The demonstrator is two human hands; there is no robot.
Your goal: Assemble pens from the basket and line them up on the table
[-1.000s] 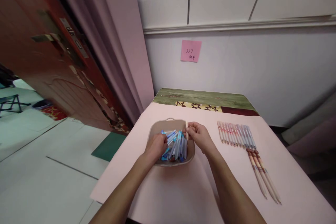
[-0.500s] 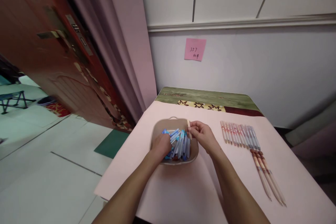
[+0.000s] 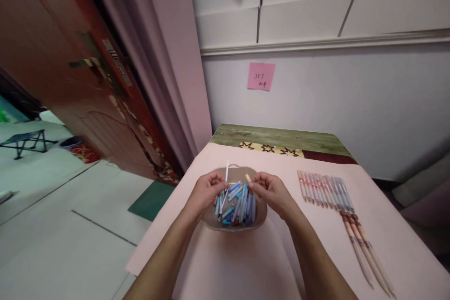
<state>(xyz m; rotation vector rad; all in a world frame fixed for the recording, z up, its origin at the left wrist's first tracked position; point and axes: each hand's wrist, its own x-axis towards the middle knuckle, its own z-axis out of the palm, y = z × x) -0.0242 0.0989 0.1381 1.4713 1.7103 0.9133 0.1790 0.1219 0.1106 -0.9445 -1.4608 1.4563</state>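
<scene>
Pinched in the left hand, a slim, straight white pen stands nearly upright above the beige, round-cornered basket with a loop handle, while the fingers of the right hand grip a cream-ended pen tilted over its right side. Smooth, slender blue, lilac and turquoise pens lie jumbled inside. Rightward on the matte pink tabletop, translucent-looking pens form a neat row above three longer, brown-topped, pointed ones.

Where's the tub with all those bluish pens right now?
In the head view, the tub sits near the middle on the pink table covering, between the left hand and right hand, left of the neat row of pens.
</scene>
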